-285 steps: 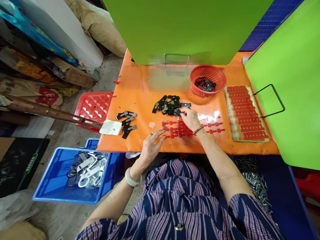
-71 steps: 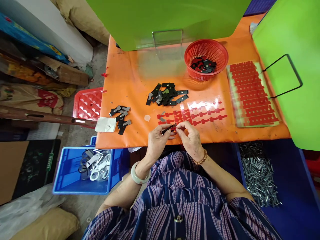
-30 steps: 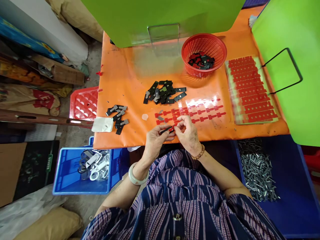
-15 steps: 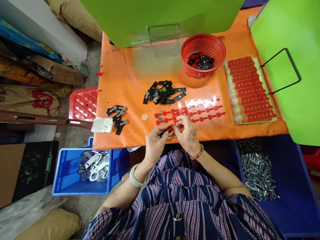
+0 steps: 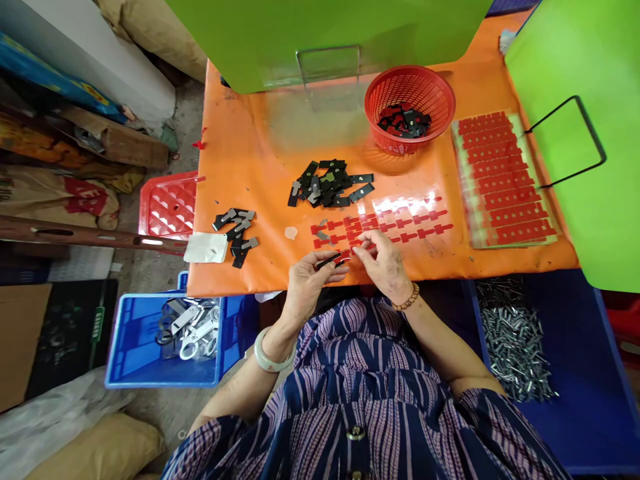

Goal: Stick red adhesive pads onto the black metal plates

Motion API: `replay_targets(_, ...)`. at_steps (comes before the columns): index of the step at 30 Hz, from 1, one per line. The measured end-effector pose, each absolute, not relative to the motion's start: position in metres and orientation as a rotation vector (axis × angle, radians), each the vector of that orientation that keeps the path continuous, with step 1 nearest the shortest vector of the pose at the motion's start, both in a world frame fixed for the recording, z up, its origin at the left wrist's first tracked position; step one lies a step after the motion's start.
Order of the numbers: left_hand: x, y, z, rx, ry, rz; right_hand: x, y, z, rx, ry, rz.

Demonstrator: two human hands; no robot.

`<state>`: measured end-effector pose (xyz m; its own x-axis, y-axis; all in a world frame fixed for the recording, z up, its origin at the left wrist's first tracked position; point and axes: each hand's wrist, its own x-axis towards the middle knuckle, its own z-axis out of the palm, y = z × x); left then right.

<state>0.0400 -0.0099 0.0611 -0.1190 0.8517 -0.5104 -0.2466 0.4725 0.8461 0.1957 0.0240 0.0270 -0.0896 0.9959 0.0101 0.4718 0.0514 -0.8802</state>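
Observation:
My left hand (image 5: pixel 309 281) pinches a flat black strip (image 5: pixel 328 261) at the table's front edge; fingers cover most of it. Just right of it, my right hand (image 5: pixel 384 268) has its thumb and fingers drawn together. A bit of red shows at those fingertips, but I cannot tell whether it is held or lies behind. Beyond both hands, rows of red T-shaped pieces (image 5: pixel 406 237) lie on the orange table cover (image 5: pixel 240 147). A pile of black strips (image 5: pixel 331 183) sits farther back, and a smaller group of black and grey pieces (image 5: pixel 239 233) lies at left.
A red basket (image 5: pixel 373 127) holding black and red pieces stands at the back. Sheets of red pieces (image 5: pixel 500 177) lie at right beside a green panel (image 5: pixel 575 53). Blue bins flank me: one (image 5: pixel 115 347) with ring-ended parts, one (image 5: pixel 585 380) with metal pins.
My right hand has moved slightly right, away from the left hand, widening the gap between them. My left hand still holds the black strip, and less red shows on it.

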Motion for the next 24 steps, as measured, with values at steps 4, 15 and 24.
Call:
replay_targets(4, 0.037, -0.008, 0.064, 0.486, 1.326, 0.998, 0.2, 0.025, 0.034, -1.346, -1.472, 1.347)
replay_targets(15, 0.034, -0.005, 0.064, 0.437, 1.283, 0.996, 0.19, 0.022, 0.033, -1.225, -1.272, 1.75)
replay_targets(24, 0.037, -0.004, 0.056, 0.627, 1.339, 0.993, 0.189, 0.018, 0.036, -1.203, -1.245, 1.752)
